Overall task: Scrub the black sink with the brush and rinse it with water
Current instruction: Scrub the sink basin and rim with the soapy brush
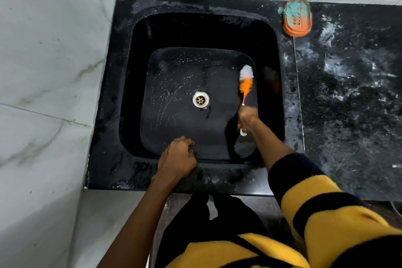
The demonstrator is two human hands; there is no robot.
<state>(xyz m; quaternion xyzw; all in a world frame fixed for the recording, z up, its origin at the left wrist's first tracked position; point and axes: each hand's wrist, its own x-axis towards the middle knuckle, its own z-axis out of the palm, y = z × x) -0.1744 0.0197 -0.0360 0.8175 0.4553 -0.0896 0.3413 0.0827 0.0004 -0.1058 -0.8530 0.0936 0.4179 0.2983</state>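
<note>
Left hand point(177, 158) rests on the near rim of the black sink point(130, 85), fingers curled over the edge, bracing. Right hand point(247, 120) has fingers wrapped round the handle of the brush point(246, 79), bristles against the basin's right side wall, far of the drain point(200, 99). Best to press firmly and work in overlapping strokes toward the far wall and corners; suds only show on the left floor.

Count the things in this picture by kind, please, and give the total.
Hands: 2, left and right
Brush: 1
Sink: 1
Drain: 1
Soap dish: 1
Total: 6
</note>
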